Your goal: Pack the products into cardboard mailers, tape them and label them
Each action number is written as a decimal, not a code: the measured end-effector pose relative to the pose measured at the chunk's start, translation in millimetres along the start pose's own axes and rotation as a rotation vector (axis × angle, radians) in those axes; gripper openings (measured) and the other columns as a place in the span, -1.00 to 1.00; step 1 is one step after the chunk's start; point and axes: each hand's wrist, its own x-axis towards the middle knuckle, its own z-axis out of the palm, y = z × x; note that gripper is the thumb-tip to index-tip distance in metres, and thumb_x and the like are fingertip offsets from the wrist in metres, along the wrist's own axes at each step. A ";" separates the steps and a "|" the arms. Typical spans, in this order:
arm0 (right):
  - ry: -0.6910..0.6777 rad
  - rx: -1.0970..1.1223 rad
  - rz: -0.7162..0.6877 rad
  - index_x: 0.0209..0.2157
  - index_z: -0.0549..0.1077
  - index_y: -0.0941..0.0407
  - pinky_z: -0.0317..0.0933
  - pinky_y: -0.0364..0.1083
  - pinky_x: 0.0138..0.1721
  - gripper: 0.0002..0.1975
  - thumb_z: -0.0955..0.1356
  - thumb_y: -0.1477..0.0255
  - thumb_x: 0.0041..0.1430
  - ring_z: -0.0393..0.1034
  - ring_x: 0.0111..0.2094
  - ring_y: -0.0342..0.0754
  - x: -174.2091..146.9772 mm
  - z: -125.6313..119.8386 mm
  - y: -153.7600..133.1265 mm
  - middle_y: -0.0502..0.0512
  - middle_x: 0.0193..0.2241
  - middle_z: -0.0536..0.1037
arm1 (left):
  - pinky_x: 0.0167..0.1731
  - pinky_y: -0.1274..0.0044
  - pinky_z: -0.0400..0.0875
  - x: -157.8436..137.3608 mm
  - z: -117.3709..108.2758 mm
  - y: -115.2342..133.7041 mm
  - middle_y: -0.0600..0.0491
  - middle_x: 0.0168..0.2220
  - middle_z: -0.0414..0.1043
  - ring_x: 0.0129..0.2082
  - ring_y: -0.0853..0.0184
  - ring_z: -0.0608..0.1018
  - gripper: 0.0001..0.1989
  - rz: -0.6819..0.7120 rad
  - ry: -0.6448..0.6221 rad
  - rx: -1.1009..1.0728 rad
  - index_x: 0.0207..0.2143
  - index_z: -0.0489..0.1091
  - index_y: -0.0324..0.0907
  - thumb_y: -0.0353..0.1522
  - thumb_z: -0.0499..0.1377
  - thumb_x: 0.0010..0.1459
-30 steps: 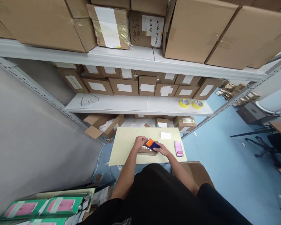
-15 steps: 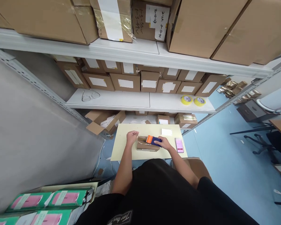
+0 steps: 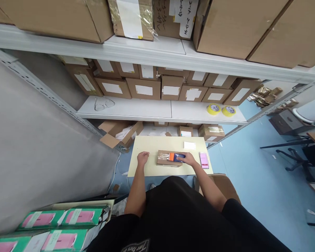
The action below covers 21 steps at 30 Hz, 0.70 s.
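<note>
My right hand [image 3: 189, 159] is closed around a blue and orange tape dispenser [image 3: 175, 157], which rests on top of a small cardboard box [image 3: 170, 163]. A strip of clear tape [image 3: 163, 156] shines across the box's left half, up to the orange end of the dispenser. Off the box's left side, my left hand [image 3: 142, 158] is closed with its fingertips together, held over the table; whatever is between them is too small to make out. The box lies on a cream table [image 3: 147, 141].
A phone [image 3: 204, 160] and a white card [image 3: 189, 145] lie on the table. Behind it, a shelf [image 3: 147, 110] carries boxes, glasses [image 3: 104, 104] and yellow tape rolls [image 3: 213, 109]. An open carton [image 3: 114, 134] stands at the table's back left, another carton [image 3: 223, 185] at front right.
My left hand has moved left and slightly down, away from the box. The dispenser now lies level along the box top, with tape stretched flat over the left half. The view has shifted slightly.
</note>
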 end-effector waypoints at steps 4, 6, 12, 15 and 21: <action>-0.007 -0.009 0.011 -0.18 0.66 0.04 0.28 -0.10 -0.23 -0.53 0.42 -0.06 0.16 0.53 -0.27 0.04 0.3 -0.2 -3.5 0.08 -0.26 0.70 | -0.17 0.52 0.51 12.7 13.8 -16.9 0.06 -0.26 0.68 -0.23 0.28 0.66 -0.77 -0.056 -0.034 0.043 -0.33 0.63 -0.13 -0.43 0.14 0.10; -0.007 -0.014 0.024 -0.20 0.66 0.05 0.29 -0.10 -0.23 -0.53 0.41 -0.06 0.16 0.54 -0.26 0.04 -0.5 0.3 -4.8 0.08 -0.26 0.70 | -0.19 0.54 0.51 17.8 21.0 -24.1 0.06 -0.24 0.68 -0.23 0.29 0.66 -0.76 -0.082 -0.056 0.061 -0.32 0.63 -0.13 -0.43 0.13 0.12; -0.030 -0.043 0.084 -0.20 0.65 0.05 0.29 -0.11 -0.23 -0.55 0.41 -0.03 0.17 0.54 -0.26 0.03 -3.4 -1.0 -15.0 0.06 -0.26 0.69 | -0.29 0.59 0.48 29.1 38.1 -43.2 0.04 -0.26 0.67 -0.25 0.32 0.65 -0.79 -0.147 -0.129 0.076 -0.30 0.61 -0.15 -0.42 0.15 0.15; -0.048 -0.072 0.116 -0.22 0.64 0.06 0.28 -0.11 -0.23 -0.57 0.41 -0.02 0.17 0.53 -0.26 0.03 -4.6 -3.1 -22.0 0.06 -0.28 0.68 | -0.33 0.61 0.46 33.1 45.2 -50.0 0.03 -0.24 0.67 -0.29 0.35 0.65 -0.80 -0.170 -0.158 0.065 -0.30 0.60 -0.17 -0.43 0.15 0.16; -0.057 -0.054 0.114 -0.21 0.63 0.06 0.27 -0.12 -0.24 -0.55 0.40 -0.03 0.18 0.52 -0.27 0.01 -4.3 -2.0 -23.2 0.06 -0.27 0.68 | -0.37 0.60 0.45 38.6 62.9 -60.2 0.03 -0.37 0.63 -0.37 0.34 0.63 -0.86 -0.171 -0.195 0.032 -0.34 0.58 -0.19 -0.40 0.20 0.14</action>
